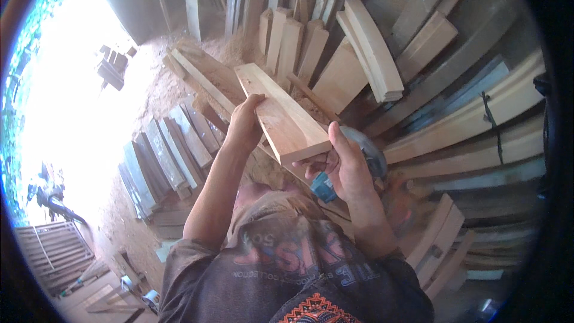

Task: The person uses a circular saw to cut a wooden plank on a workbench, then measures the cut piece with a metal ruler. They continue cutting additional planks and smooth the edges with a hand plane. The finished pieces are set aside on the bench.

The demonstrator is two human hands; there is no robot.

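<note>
A thick, pale wooden board [276, 110] is held up in front of me, tilted, its near end toward my body. Around its left edge my left hand [246, 121] is closed, thumb on the upper face. At the near right corner my right hand [344, 164] grips it, thumb up along the end and fingers beneath. The fingertips under the board are partly hidden. Below and behind the right hand sits a teal power tool [323, 188] with a grey rounded guard [366, 149], mostly covered by the hand.
Several wooden boards [372, 54] lean at the back and right. A long beam [200, 78] lies beyond my left hand. Stacked planks [164, 149] lie on the dusty floor at left. Long curved planks [472, 122] line the right. A slatted wooden rack [54, 251] stands at lower left.
</note>
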